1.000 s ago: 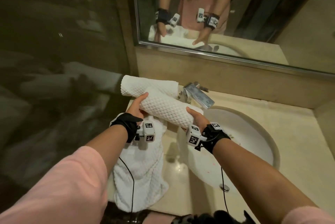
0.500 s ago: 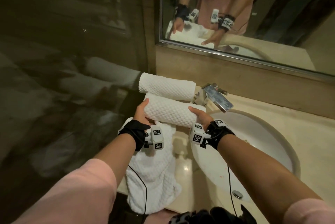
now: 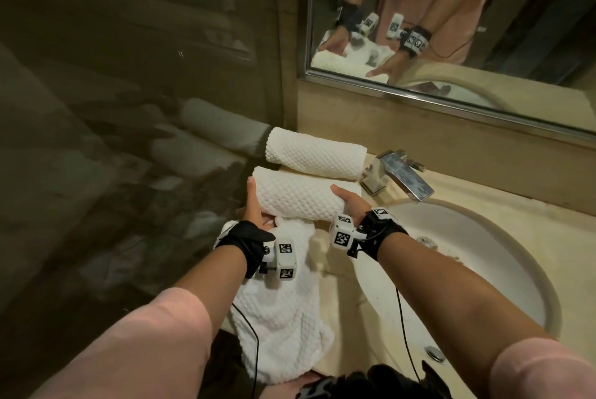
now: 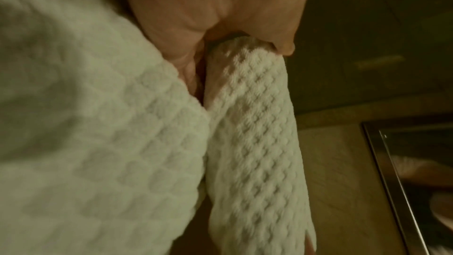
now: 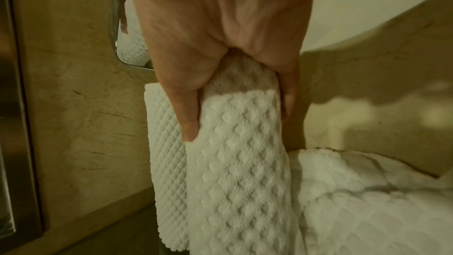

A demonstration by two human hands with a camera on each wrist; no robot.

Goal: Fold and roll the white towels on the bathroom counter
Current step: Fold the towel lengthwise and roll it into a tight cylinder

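Observation:
A rolled white towel (image 3: 296, 197) (image 4: 255, 143) (image 5: 237, 162) lies level just in front of a second rolled towel (image 3: 316, 156) (image 5: 166, 152) at the counter's back left. My left hand (image 3: 254, 205) (image 4: 245, 46) grips its left end, and my right hand (image 3: 350, 201) (image 5: 240, 77) grips its right end, thumb (image 5: 188, 123) on top. The two rolls are parallel and almost touching. An unrolled white towel (image 3: 280, 311) (image 4: 98, 143) (image 5: 367, 201) lies crumpled under my left wrist and hangs over the counter's front edge.
A chrome faucet (image 3: 396, 177) (image 5: 127, 26) stands right of the rolls, over the white sink (image 3: 467, 269). A mirror (image 3: 451, 11) runs along the back wall. A dark glass wall (image 3: 129, 108) closes the left side. Beige counter (image 3: 338, 285) lies between loose towel and sink.
The held roll was tilted and raised over the back roll. It has come down and levelled, now parallel in front of that roll. Both hands keep their grip on its ends.

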